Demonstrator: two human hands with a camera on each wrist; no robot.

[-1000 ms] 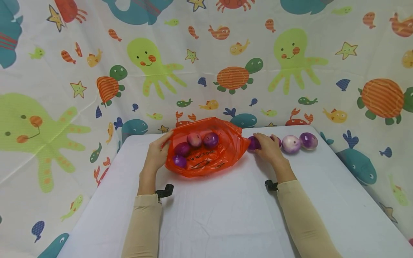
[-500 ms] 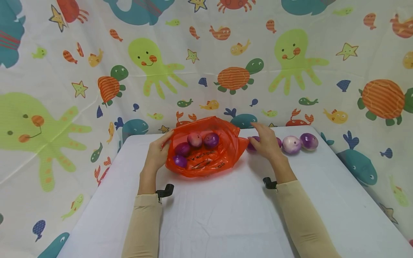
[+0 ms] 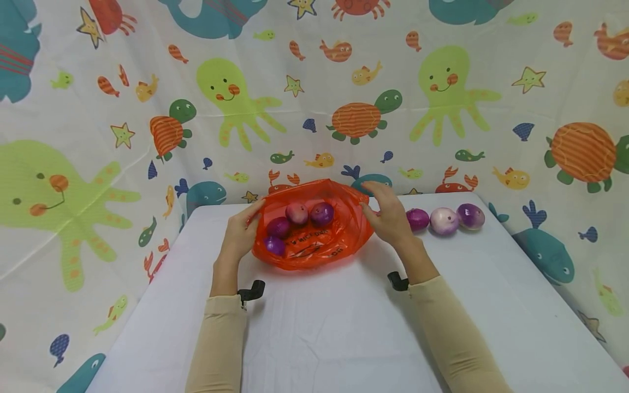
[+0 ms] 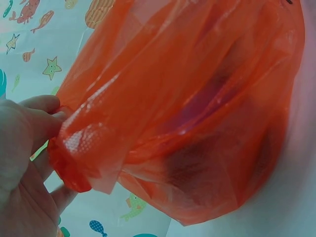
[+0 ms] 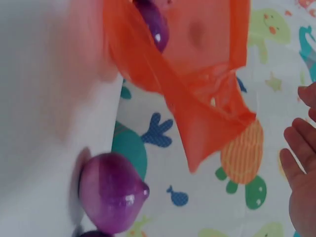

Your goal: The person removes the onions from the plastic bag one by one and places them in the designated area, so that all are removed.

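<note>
A red plastic bag (image 3: 339, 240) stands on the table with its mouth spread, and several purple onions (image 3: 321, 214) lie inside. My left hand (image 3: 239, 232) grips the bag's left rim; in the left wrist view its fingers (image 4: 42, 121) pinch the gathered film. Beside the bag's right rim is my right hand (image 3: 393, 218), its fingers extended and loosely bent. The right wrist view shows that hand (image 5: 303, 163) apart from the bag, holding nothing. A purple onion (image 5: 112, 192) sits on the table near the bag.
To the right of my right hand, a purple onion (image 3: 417, 219), a pale onion (image 3: 444, 221) and a two-toned onion (image 3: 470, 216) stand in a row near the back edge of the white table (image 3: 324, 327). A sea-animal curtain (image 3: 304, 82) hangs behind.
My right hand has come off the onion nearest the bag and moved left to the bag's right rim, uncovering another onion in the row. My left hand stays on the bag.
</note>
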